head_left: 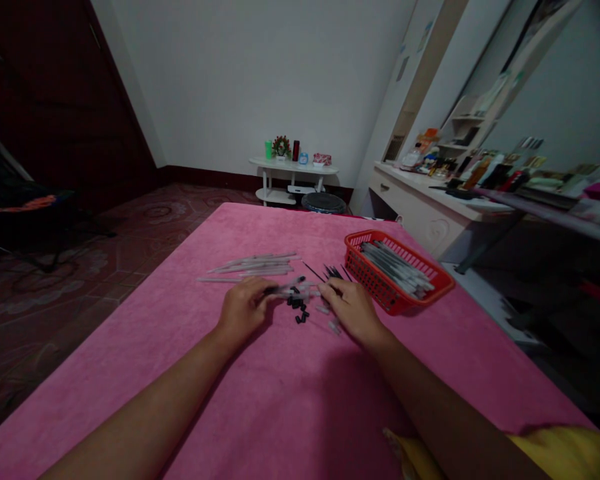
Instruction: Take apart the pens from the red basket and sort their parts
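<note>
Over the pink surface (pixel 260 393), pinching a tube (pixel 286 287) in the nearly closed left hand (pixel 244 307), near black bits (pixel 296 303); curling the right hand (pixel 353 308) beside the basket (pixel 380 290), with contents too blurred to tell.

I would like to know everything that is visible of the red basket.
The red basket looks like plastic, with openwork walls and a raised rim. Longer than wide and fairly shallow, it sits upright and slantwise on the pink cloth, close to the right hand. Many slender, greyish pens lie inside, roughly lengthwise. Its floor is mostly hidden.
</note>
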Demonstrator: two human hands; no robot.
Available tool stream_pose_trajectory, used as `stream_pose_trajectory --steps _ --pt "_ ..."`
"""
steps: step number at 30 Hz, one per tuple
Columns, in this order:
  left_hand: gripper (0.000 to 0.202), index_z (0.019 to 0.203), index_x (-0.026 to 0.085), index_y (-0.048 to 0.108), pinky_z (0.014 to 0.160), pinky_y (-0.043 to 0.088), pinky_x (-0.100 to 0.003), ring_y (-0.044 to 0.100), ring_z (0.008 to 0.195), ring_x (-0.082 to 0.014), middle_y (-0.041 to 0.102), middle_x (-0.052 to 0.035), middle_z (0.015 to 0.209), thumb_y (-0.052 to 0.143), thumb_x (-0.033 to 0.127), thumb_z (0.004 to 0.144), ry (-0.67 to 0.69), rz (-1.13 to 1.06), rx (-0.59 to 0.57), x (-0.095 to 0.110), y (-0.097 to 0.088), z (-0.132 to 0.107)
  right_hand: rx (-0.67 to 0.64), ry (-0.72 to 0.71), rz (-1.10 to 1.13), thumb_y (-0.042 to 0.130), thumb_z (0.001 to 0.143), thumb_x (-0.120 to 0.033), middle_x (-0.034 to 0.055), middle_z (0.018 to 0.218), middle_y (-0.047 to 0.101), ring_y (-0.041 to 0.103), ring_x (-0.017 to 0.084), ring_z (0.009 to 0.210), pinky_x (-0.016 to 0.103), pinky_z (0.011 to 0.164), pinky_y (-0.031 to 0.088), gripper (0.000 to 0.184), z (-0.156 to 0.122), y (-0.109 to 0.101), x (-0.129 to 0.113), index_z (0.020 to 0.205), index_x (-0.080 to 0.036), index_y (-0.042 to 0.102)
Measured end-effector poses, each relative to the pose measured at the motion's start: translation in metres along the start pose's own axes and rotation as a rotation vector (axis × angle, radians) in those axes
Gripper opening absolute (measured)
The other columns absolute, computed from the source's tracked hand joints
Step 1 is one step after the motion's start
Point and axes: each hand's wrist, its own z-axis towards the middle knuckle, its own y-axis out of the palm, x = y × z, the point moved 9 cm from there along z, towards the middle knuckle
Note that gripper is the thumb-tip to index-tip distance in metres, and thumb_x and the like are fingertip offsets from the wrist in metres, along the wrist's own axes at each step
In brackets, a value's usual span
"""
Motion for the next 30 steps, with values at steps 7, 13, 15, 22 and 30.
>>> stream_pose_trajectory --steps 7,13,15,22,30 --pt "0.035 0.083 0.015 0.054 0.074 0.057 -0.036 0.071 0.079 -0.0228 0.073 -0.0076 0.083 0.080 0.023 0.061 -0.480 -0.797 0.118 -0.035 0.012 -0.006 -0.142 -0.058 -0.451 0.071 0.075 -0.030 0.0052 0.089 0.068 0.063 0.020 0.078 0.028 0.062 0.034 0.015 -0.002 0.005 0.000 0.088 -0.022 0.070" --pt "0.036 0.082 0.013 0.057 0.078 0.058 -0.044 0.071 0.080 -0.0250 0.074 -0.0086 0.086 0.082 0.030 0.063 -0.604 -1.127 0.082 -0.029 0.027 -0.013 -0.194 -0.122 -0.529 0.069 0.077 -0.023 0.0087 0.089 0.066 0.063 0.022 0.083 0.028 0.064 0.036 0.010 -0.007 0.013 -0.009 0.086 -0.019 0.070" --pt "0.034 0.083 0.013 0.058 0.079 0.058 -0.043 0.071 0.079 -0.0234 0.073 -0.0077 0.084 0.081 0.032 0.066 -0.606 -1.166 0.073 -0.029 0.030 -0.014 -0.178 -0.123 -0.500 0.068 0.077 -0.020 0.0090 0.090 0.066 0.063 0.022 0.085 0.028 0.065 0.036 0.009 -0.007 0.012 -0.010 0.086 -0.019 0.069" --pt "0.031 0.080 0.011 0.063 0.076 0.058 -0.036 0.070 0.070 -0.0201 0.073 -0.0084 0.074 0.081 0.034 0.067 -0.617 -1.119 0.044 -0.035 0.034 -0.017 -0.114 -0.061 -0.129 0.064 0.080 -0.020 0.0028 0.086 0.072 0.064 0.018 0.077 0.026 0.064 0.039 0.009 -0.004 0.012 -0.009 0.089 -0.022 0.067" --pt "0.029 0.081 0.011 0.065 0.074 0.058 -0.035 0.071 0.071 -0.0210 0.073 -0.0094 0.077 0.081 0.030 0.067 -0.614 -1.131 0.035 -0.034 0.036 -0.017 -0.057 -0.134 0.074 0.065 0.077 -0.016 0.0010 0.081 0.069 0.059 0.015 0.070 0.024 0.063 0.041 0.016 -0.004 0.016 -0.019 0.092 -0.021 0.068"
